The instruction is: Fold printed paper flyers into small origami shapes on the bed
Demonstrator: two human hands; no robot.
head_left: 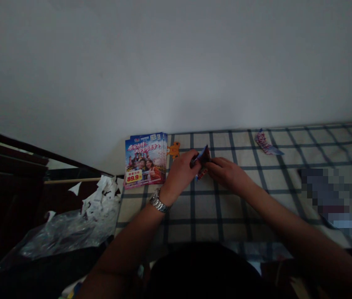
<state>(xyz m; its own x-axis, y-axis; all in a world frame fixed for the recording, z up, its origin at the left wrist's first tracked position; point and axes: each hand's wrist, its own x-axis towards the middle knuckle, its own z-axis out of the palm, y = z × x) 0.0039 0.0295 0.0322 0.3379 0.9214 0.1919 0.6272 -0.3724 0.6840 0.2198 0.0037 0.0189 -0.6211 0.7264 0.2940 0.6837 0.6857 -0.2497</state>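
Note:
Both hands meet over the checked cloth (205,207), closed on a folded paper flyer (204,155) with blue and red print. My left hand (184,166), with a metal watch on its wrist, grips the flyer's left side. From the right, my right hand (226,173) pinches its other side between thumb and fingers. Parts of the flyer are hidden by the fingers. A stack of printed flyers (145,162) lies to the left of my left hand. Just behind that hand is a flat orange bear figure (174,150).
A folded piece of printed paper (266,143) lies at the back right. A blurred-out object (331,199) sits at the right. Below left are torn white paper scraps (101,197) and a clear plastic bag (67,232). A wall (176,62) rises behind the cloth.

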